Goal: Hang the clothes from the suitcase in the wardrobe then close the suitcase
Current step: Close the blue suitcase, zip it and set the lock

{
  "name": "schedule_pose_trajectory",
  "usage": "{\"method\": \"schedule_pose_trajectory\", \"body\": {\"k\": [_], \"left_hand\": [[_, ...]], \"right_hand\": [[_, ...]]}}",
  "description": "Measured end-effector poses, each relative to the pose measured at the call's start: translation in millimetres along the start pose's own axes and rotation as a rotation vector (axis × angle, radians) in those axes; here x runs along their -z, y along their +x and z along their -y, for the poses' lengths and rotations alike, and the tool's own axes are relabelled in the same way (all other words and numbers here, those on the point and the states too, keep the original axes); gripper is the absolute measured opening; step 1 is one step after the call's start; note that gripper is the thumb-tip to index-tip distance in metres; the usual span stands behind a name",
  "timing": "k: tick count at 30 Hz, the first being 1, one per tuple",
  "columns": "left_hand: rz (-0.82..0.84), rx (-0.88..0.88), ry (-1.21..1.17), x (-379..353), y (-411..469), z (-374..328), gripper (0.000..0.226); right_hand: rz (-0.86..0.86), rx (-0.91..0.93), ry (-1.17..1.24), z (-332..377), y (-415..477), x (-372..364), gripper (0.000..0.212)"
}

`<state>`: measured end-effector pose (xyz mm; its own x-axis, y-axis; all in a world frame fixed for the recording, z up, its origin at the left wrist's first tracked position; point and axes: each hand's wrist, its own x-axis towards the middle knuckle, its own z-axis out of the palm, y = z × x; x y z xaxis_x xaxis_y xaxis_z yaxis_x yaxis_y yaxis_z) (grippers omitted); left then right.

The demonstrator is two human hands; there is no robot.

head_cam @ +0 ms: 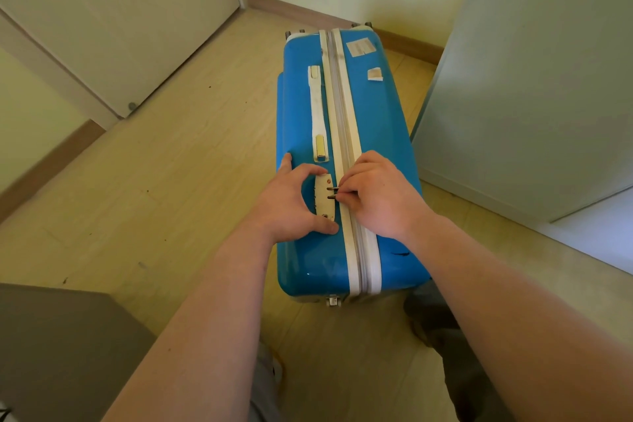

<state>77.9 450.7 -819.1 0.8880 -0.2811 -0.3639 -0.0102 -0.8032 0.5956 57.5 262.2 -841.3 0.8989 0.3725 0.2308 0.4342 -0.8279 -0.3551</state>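
Note:
A blue hard-shell suitcase [370, 120] stands on its long side on the floor, zipped shut, with a white zipper band [337, 96] along its top and a white side handle [317, 106]. My left hand [291, 202] rests spread on the shell, thumb and fingers framing the white combination lock [323, 197]. My right hand [380, 195] pinches the two metal zipper pulls [334, 192] at the lock's slots. No clothes are in sight.
A white wardrobe panel [534, 79] rises close on the right of the suitcase. A door [113, 17] stands at the back left. A grey piece of furniture [65, 346] fills the lower left corner. Tan floor [178, 181] spreads to the left.

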Motion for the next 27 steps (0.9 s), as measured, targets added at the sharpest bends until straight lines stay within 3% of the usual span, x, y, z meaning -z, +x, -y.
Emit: {"method": "schedule_pose_trajectory", "body": {"k": [5, 9, 13, 15, 17, 20, 27], "left_hand": [[0.001, 0.019, -0.029, -2, 2, 3, 0.099], [-0.026, 0.047, -0.132, -11, 1, 9, 0.133], [-0.083, 0.248, -0.396, -24, -11, 12, 0.155], [-0.116, 0.335, -0.491, -31, -25, 14, 0.146], [-0.122, 0.395, -0.521, -30, -41, 11, 0.122], [-0.044, 0.44, -0.576, -24, -56, 9, 0.096], [0.065, 0.635, -0.645, -21, -49, 20, 0.101]], "right_hand": [[-0.038, -0.079, -0.011, -2, -3, -6, 0.02], [-0.116, -0.271, 0.117, -3, -14, -5, 0.018], [-0.11, -0.562, 0.103, 1, -30, -2, 0.049], [-0.077, -0.737, 0.147, 8, -46, 4, 0.067], [-0.018, -0.955, 0.261, 12, -59, 10, 0.08], [0.011, -1.283, 0.557, 4, -67, 17, 0.082], [0.064, -1.435, 0.913, -11, -61, 8, 0.074]]}}
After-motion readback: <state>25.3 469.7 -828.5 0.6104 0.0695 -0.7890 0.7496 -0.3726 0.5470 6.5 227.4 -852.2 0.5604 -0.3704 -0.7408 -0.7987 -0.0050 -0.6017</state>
